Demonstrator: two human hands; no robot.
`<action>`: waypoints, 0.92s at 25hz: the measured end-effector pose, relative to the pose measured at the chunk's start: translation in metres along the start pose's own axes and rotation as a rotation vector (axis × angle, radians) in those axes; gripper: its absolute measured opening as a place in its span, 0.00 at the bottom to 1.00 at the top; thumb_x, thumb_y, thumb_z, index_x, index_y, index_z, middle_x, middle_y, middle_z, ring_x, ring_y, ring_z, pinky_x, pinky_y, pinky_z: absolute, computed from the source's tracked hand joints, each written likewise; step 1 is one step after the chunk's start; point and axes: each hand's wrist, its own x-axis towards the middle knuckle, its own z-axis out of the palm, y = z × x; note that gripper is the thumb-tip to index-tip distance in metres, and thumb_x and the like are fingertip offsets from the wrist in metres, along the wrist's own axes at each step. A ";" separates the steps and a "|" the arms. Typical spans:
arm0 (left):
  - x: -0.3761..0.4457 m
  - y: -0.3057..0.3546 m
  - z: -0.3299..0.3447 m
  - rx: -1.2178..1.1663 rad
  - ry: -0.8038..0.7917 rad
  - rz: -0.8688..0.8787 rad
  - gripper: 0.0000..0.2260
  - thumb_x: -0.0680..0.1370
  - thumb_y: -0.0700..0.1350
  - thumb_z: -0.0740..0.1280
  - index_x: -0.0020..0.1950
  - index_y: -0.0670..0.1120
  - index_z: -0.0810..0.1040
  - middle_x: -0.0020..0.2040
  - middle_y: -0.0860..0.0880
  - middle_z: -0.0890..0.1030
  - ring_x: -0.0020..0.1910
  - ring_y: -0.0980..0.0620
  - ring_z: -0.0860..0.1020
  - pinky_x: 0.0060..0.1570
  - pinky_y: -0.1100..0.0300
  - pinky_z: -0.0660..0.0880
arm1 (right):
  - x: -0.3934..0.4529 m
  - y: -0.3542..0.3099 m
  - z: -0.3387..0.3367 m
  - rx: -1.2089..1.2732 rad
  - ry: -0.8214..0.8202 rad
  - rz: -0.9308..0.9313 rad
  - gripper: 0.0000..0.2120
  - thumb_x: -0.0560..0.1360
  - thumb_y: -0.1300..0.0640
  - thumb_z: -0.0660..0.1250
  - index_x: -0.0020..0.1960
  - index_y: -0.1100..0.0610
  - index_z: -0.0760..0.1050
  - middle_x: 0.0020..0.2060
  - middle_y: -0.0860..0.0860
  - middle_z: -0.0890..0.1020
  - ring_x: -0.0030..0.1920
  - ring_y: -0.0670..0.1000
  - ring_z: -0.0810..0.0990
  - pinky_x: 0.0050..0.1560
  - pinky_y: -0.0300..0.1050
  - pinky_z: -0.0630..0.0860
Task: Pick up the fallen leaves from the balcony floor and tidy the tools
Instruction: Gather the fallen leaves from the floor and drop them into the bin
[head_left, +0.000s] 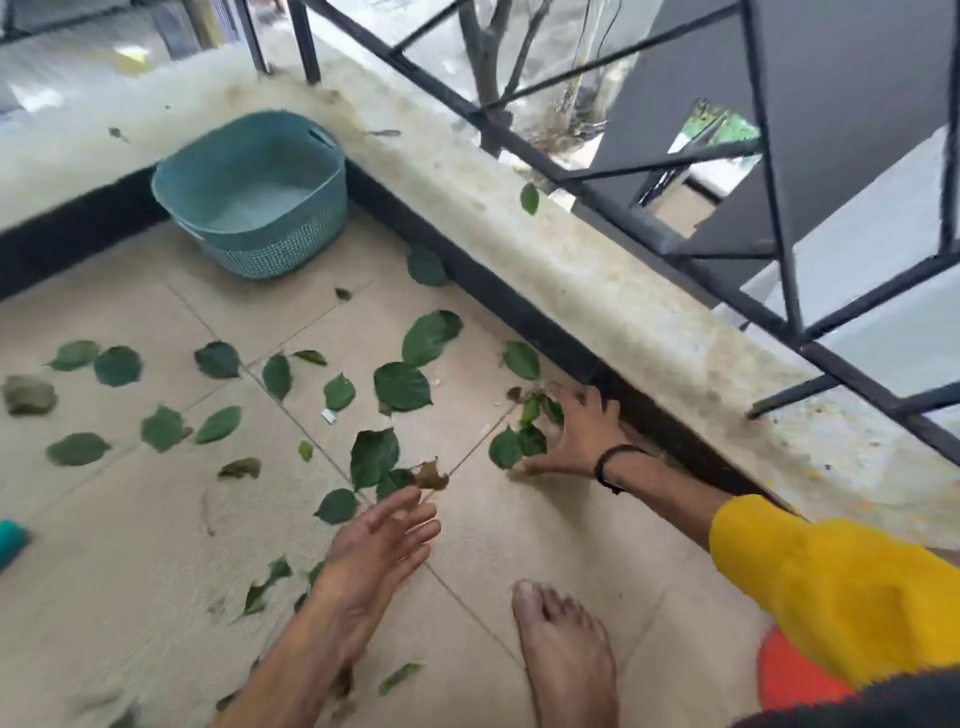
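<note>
My right hand (574, 434) is down at the floor close to the dark base of the parapet (597, 291), fingers spread and curled around a small cluster of green leaves (522, 434), touching them but not yet closed on them; my left hand (382, 540) hovers nearer to me, palm up and fingers loose, holding nothing, with a brown curled leaf (431, 475) just beyond its fingertips. The step in hand, as I judge it, is the gathering itself, and it is early; most of the leaves still lie scattered over the tiled floor (130, 519), a loose band running from the far left across to the middle, one big pair (428, 338) lying farther off toward the wall, and a few blurred ones near my left forearm. The teal basket (254, 192) stands in the far corner against the wall, well apart from where I am reaching; I cannot see any leaves in it from here. Next I need to draw my right fingers together so the cluster bunches into my palm instead of sliding along the tile; then bring my left hand in to scoop the brown leaf and the green ones beside it; then carry both handfuls across to the basket. A teal object (11, 540) shows at the near left edge, too cropped to say whether it is one of the tools.
</note>
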 end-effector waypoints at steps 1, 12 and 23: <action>-0.001 -0.003 -0.003 -0.016 -0.008 -0.017 0.12 0.83 0.37 0.63 0.64 0.42 0.79 0.58 0.40 0.84 0.59 0.41 0.83 0.67 0.45 0.73 | 0.000 -0.005 0.008 0.007 0.049 -0.020 0.65 0.47 0.20 0.73 0.78 0.37 0.49 0.76 0.56 0.55 0.74 0.67 0.55 0.71 0.68 0.64; 0.005 0.009 0.021 -0.185 -0.081 -0.026 0.17 0.85 0.51 0.59 0.65 0.42 0.79 0.58 0.41 0.85 0.59 0.41 0.83 0.66 0.45 0.75 | -0.003 -0.033 0.043 0.204 0.246 -0.243 0.03 0.74 0.58 0.72 0.44 0.53 0.78 0.45 0.49 0.77 0.48 0.53 0.79 0.42 0.38 0.71; 0.003 0.007 0.013 -0.478 -0.350 -0.035 0.21 0.85 0.55 0.56 0.72 0.46 0.75 0.68 0.42 0.79 0.68 0.41 0.77 0.69 0.43 0.71 | -0.121 -0.109 -0.019 0.709 -0.192 -0.368 0.07 0.70 0.57 0.79 0.47 0.55 0.84 0.43 0.52 0.86 0.43 0.50 0.86 0.43 0.45 0.83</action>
